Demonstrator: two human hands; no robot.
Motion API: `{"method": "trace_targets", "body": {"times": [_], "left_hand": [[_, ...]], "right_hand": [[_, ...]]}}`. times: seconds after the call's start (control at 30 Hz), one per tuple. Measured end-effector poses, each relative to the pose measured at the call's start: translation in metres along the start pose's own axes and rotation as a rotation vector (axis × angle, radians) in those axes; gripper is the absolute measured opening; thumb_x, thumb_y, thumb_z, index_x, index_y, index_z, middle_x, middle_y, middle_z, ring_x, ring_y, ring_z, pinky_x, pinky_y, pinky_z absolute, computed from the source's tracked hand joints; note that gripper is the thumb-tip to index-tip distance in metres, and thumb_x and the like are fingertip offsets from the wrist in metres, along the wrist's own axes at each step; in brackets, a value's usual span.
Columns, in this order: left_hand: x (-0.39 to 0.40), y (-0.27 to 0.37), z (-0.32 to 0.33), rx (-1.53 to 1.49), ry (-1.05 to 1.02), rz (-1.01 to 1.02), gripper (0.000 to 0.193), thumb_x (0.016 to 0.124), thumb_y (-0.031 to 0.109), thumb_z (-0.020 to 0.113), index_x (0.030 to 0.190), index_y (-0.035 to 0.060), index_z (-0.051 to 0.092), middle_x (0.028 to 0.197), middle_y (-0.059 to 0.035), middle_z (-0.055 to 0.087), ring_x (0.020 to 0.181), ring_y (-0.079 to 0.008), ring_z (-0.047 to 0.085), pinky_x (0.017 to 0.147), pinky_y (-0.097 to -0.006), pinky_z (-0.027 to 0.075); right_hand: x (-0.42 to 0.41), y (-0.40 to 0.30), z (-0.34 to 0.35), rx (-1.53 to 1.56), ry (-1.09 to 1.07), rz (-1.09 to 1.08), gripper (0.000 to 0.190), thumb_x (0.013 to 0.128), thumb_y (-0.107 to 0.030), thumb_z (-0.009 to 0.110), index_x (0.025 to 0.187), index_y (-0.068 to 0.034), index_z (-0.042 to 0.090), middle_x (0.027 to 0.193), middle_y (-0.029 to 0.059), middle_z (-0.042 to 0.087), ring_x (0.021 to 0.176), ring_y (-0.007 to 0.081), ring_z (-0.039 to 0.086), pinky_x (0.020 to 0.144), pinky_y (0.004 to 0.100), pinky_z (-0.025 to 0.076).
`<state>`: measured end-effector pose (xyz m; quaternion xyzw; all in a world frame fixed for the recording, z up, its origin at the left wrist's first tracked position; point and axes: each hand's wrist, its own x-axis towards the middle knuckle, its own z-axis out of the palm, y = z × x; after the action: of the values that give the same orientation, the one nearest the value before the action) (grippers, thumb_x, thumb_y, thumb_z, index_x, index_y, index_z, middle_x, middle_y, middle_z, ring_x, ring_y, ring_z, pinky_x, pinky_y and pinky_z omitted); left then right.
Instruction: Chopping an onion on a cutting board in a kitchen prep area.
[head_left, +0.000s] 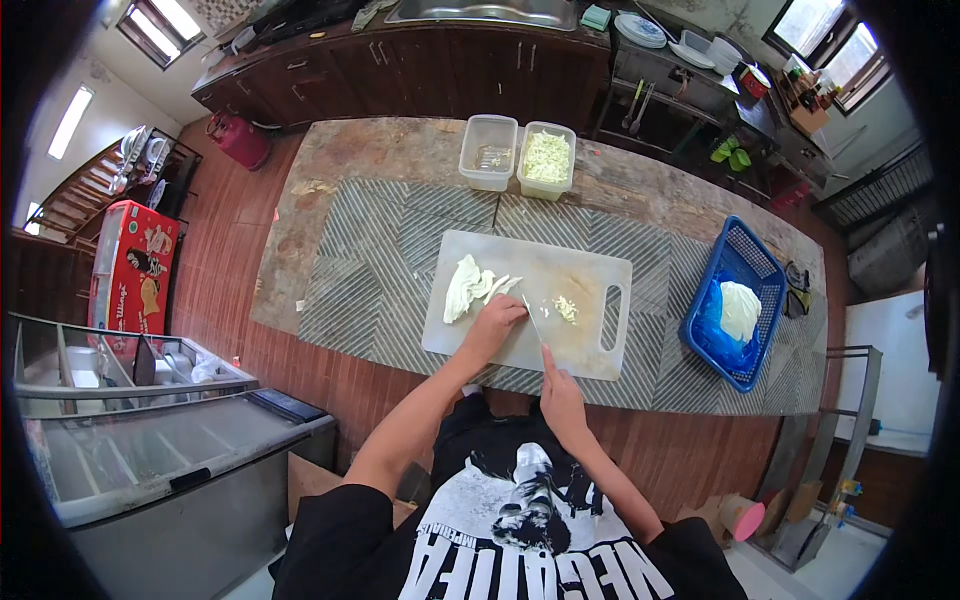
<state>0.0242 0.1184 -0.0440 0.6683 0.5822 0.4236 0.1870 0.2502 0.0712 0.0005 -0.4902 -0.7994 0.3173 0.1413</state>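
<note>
A white plastic cutting board (517, 255) lies in front of me on a table mat. My right hand (562, 397) grips a knife (533, 318), its blade pointing away from me and standing close to my left fingertips. With bent fingers, my left hand (496, 322) holds down cabbage leaf pieces (504, 285); part of them is hidden under it. Larger cabbage leaves (466, 285) rest on the board's left side. To the right of the blade sits a small heap of shredded cabbage (565, 308), with a few loose bits beside it.
Beyond the board stand a clear plastic tub (487, 174) and another tub of shredded cabbage (547, 157). A blue plastic basket (697, 304) on the right holds a cabbage (740, 311) on blue plastic. A chest freezer (180, 442) stands left of me.
</note>
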Motion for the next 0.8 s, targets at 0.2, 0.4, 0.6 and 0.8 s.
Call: {"method": "trace_targets", "body": {"times": [0.2,0.4,0.6,0.8], "left_hand": [[-0.002,0.006,0.006,0.016,0.050,-0.015,0.014,0.080,-0.001,0.076,0.094,0.0009,0.076,0.098,-0.0112,0.072,0.094,-0.0315,0.067,0.082,-0.0389,0.056],[-0.007,0.021,0.015,0.020,0.155,-0.207,0.008,0.081,0.000,0.074,0.089,-0.0002,0.075,0.092,-0.0144,0.069,0.090,-0.0338,0.066,0.081,-0.0413,0.054],[-0.005,0.034,0.021,-0.018,0.270,-0.282,0.008,0.081,-0.002,0.074,0.088,-0.0015,0.074,0.086,-0.0154,0.069,0.083,-0.0350,0.067,0.075,-0.0426,0.054],[-0.006,0.032,0.025,0.044,0.339,-0.231,0.010,0.080,-0.005,0.074,0.090,-0.0023,0.075,0.089,-0.0147,0.070,0.079,-0.0335,0.069,0.071,-0.0401,0.056]], "right_hand": [[0.004,0.001,0.002,0.122,0.110,-0.021,0.060,0.100,-0.001,0.054,0.158,-0.010,0.042,0.083,0.0249,0.059,0.074,0.0431,0.060,0.070,0.0491,0.048],[-0.008,-0.004,-0.008,0.264,0.072,-0.038,0.060,0.100,-0.001,0.053,0.158,-0.009,0.041,0.086,0.0271,0.060,0.077,0.0449,0.060,0.073,0.0482,0.048],[-0.013,-0.004,-0.005,0.233,0.045,-0.065,0.062,0.099,-0.001,0.054,0.159,-0.010,0.040,0.084,0.0239,0.060,0.075,0.0426,0.061,0.071,0.0495,0.049],[-0.009,-0.007,0.005,0.097,0.025,-0.041,0.064,0.100,-0.002,0.051,0.161,-0.011,0.034,0.088,0.0266,0.060,0.077,0.0453,0.060,0.075,0.0511,0.050]]}}
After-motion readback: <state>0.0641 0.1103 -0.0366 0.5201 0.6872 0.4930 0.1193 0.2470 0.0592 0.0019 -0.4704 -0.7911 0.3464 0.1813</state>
